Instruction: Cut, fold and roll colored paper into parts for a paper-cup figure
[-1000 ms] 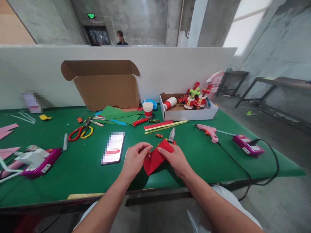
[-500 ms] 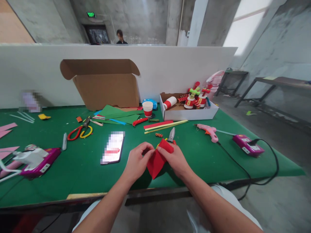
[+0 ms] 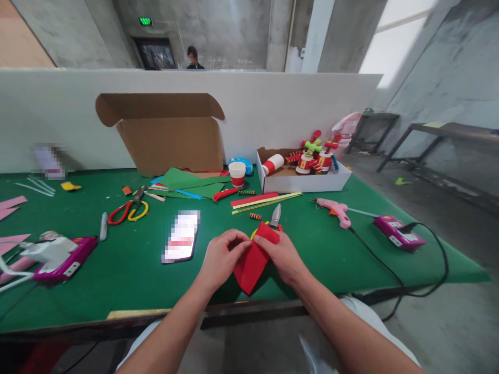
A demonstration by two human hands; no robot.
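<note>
Both hands hold a folded red sheet (image 3: 252, 262) just above the near edge of the green table (image 3: 128, 270). My left hand (image 3: 222, 257) pinches its left side, fingers curled. My right hand (image 3: 284, 254) grips the right side, thumb on top. Just beyond the sheet lie scissors (image 3: 275, 217) with a grey blade, partly hidden by it. A phone (image 3: 181, 236) lies to the left of my left hand.
On the table: red-and-yellow scissors (image 3: 128, 212), an open cardboard box (image 3: 167, 135), green sheets (image 3: 191, 186), a paper cup (image 3: 237, 174), a white box of crafted toys (image 3: 307, 169), a pink glue gun (image 3: 335, 212), purple devices (image 3: 397, 234) with a black cable. A person stands far behind the partition.
The red sheet has been folded narrower and turned more upright between my hands. My hands have come slightly closer together.
</note>
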